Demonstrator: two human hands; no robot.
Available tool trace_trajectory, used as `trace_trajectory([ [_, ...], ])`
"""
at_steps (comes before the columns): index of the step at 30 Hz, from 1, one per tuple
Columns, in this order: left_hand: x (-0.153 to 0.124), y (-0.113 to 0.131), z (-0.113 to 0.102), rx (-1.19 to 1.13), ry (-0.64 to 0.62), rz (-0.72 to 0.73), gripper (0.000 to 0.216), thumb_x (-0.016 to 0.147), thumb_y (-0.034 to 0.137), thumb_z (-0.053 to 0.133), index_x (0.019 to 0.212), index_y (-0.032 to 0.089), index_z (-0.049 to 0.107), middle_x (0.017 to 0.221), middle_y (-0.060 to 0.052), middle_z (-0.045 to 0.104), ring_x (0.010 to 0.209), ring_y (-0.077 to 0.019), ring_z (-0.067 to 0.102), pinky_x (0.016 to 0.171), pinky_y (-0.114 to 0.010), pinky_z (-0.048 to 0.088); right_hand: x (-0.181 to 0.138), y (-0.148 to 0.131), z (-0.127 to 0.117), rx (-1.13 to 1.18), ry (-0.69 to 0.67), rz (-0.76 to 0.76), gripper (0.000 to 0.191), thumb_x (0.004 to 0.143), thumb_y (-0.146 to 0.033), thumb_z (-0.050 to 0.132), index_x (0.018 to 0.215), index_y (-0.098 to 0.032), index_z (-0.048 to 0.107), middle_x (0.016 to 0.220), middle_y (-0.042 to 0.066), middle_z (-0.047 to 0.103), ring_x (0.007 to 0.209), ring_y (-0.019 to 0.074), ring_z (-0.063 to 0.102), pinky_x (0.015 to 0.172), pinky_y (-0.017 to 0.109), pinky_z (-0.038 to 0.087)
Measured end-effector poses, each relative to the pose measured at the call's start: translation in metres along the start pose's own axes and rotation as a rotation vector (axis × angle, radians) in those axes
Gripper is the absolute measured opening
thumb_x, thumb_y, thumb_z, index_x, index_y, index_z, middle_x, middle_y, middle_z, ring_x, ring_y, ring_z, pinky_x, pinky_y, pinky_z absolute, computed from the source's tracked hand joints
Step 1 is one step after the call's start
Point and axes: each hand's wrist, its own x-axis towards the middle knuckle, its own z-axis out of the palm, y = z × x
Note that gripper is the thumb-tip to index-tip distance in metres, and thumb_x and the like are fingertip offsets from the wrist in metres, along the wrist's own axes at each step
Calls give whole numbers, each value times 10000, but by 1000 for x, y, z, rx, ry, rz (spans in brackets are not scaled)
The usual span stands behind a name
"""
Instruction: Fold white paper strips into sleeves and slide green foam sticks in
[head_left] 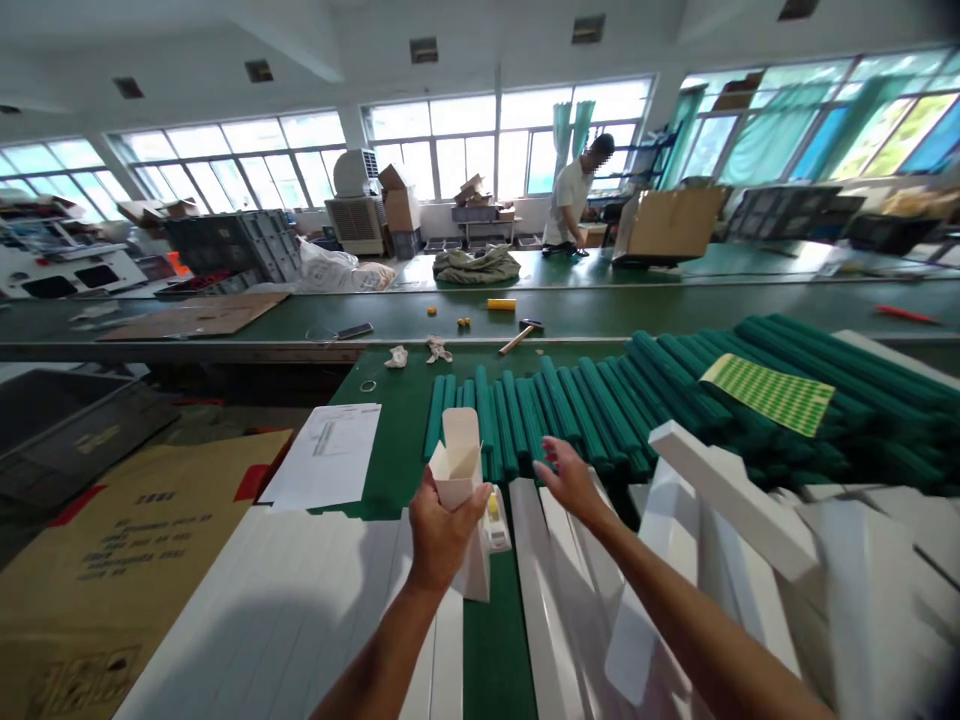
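My left hand (441,530) is closed round a long white cardboard box (459,488), held tilted with its top end open and the flap standing up. Against the box's right side is a small white item with a yellow part (494,520); its kind is unclear. My right hand (568,478) is apart from the box, fingers spread and nothing in them, over the near ends of a row of dark green ribbed rolls (592,410). Below it lie long white boxes (551,600), with more piled loosely (739,500) at the right.
Flat white boxes (300,610) lie side by side at left, near printed paper (326,455) and a big brown carton (127,570). A green-yellow checked sheet (769,392) tops the rolls. Beyond are a hammer (519,337), a yellow cylinder (501,304) and a person (574,200) by a carton (667,225).
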Motion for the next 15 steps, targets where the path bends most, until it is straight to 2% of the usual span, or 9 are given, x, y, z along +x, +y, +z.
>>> trace_trajectory([
  [1,0,0,2,5,-7,-4,499,664,360,783,1068,115,623,921,-88,715,788,-215,692,661,-286,577,17,15,-4,-106,48,74,502,924,-222,395,1409,-95,369,1368,230,451,1221,293,490,1000,467,394],
  [3,-2,-2,7,21,-11,-30,514,664,383,780,1073,114,621,924,-94,714,786,-226,695,637,-292,584,46,39,-8,-214,67,123,599,854,-124,442,1444,-98,340,1469,268,311,1344,385,332,1041,601,255],
  [4,-3,-3,10,30,-9,-52,524,657,394,782,1068,111,622,915,-97,715,775,-233,697,622,-298,587,58,49,-8,-262,51,116,640,806,-92,487,1435,-131,374,1496,253,279,1372,407,279,1045,635,200],
  [6,-5,-6,15,45,0,-97,535,627,412,792,1034,103,631,880,-104,721,739,-248,700,593,-311,591,75,62,-7,-347,-12,78,649,709,-61,576,1343,-185,511,1492,223,323,1377,425,272,1043,655,147],
  [8,-7,-9,19,40,18,-146,542,582,415,806,990,98,643,826,-106,726,698,-260,701,567,-319,591,85,69,-4,-412,-65,31,535,690,-61,599,1210,-185,620,1422,231,431,1340,421,349,1031,652,153],
  [11,-11,-12,22,1,35,-201,563,531,413,825,968,102,653,773,-104,728,658,-265,701,541,-314,588,88,72,-2,-469,-67,-31,370,812,-74,491,1130,-158,661,1320,257,527,1276,380,451,1016,623,196],
  [15,-14,-15,20,-21,43,-208,597,525,453,828,973,101,652,773,-108,725,660,-271,700,529,-325,592,84,65,-10,-451,-33,-50,309,876,-96,417,1045,-99,675,1109,280,634,1120,353,572,920,529,361],
])
